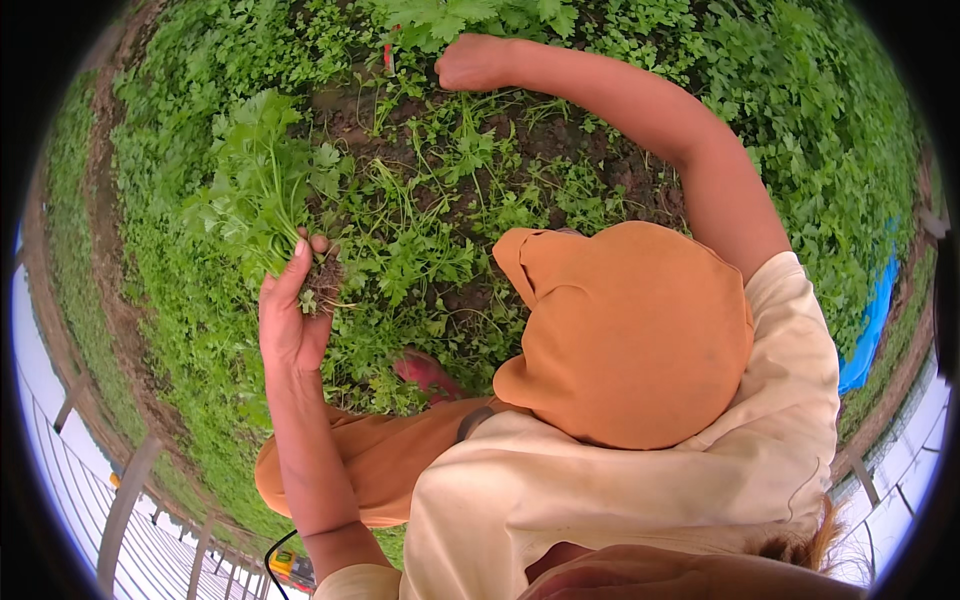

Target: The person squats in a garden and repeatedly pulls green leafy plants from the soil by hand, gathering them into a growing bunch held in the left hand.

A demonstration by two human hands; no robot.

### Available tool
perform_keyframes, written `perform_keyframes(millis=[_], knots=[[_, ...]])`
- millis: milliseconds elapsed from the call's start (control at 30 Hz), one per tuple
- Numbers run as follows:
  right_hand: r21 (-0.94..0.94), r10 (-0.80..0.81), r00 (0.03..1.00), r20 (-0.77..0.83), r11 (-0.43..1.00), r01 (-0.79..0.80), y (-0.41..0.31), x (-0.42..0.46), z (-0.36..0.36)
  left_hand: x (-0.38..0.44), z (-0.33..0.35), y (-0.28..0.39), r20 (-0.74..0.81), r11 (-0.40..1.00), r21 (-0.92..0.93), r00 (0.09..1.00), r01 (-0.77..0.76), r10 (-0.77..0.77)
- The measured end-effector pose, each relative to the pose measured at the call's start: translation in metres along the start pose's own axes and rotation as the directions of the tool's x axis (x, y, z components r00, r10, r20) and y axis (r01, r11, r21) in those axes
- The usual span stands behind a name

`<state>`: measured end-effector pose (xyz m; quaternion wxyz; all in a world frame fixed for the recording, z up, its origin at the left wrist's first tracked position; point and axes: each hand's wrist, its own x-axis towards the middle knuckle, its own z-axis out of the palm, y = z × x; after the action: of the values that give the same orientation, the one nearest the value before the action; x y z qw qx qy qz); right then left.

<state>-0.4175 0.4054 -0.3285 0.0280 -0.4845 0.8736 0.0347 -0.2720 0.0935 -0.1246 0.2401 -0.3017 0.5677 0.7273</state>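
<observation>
My left hand (295, 300), at the left of the view, is closed around a bunch of leafy green plants (259, 187), celery or parsley by their look. Soil-covered roots (322, 283) stick out beside the fingers. My right arm reaches far forward, and my right hand (474, 63) is a closed fist low among the leaves at the top. Large leaves (450, 16) stand just beyond it; its fingertips are hidden, so what it grips cannot be told. A small red and pale object (388, 58) lies a little left of that fist.
Dense green plants (810, 135) grow around me. Between my hands lie bare soil (352, 124) and scattered low plants (405, 255). My bent knee (637, 330) in orange-brown trousers and my foot (427, 373) are close by. Blue sheeting (872, 330) lies far right.
</observation>
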Motion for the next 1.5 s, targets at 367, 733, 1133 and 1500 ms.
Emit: perform_keyframes(millis=[367,733,1133,1500], knots=[[0.113,0.104,0.967,-0.233,0.990,-0.079,-0.010,-0.013,-0.066,0.005,-0.005,0.000,0.001,0.985,-0.169,1.000,0.028,-0.028],[0.619,0.651,0.615,-0.445,0.720,-0.314,-0.029,-0.048,-0.192,-0.001,0.012,-0.001,-0.021,0.949,-0.315,1.000,-0.016,0.010],[0.666,0.090,0.939,0.331,0.683,-0.300,-0.133,-0.067,-0.108,0.001,0.007,-0.002,-0.013,0.926,-0.369,0.997,-0.075,0.076],[0.557,0.867,0.498,-0.008,0.418,-0.718,-0.082,-0.075,-0.026,-0.007,0.023,-0.004,-0.053,0.950,-0.309,0.998,-0.047,0.033]])
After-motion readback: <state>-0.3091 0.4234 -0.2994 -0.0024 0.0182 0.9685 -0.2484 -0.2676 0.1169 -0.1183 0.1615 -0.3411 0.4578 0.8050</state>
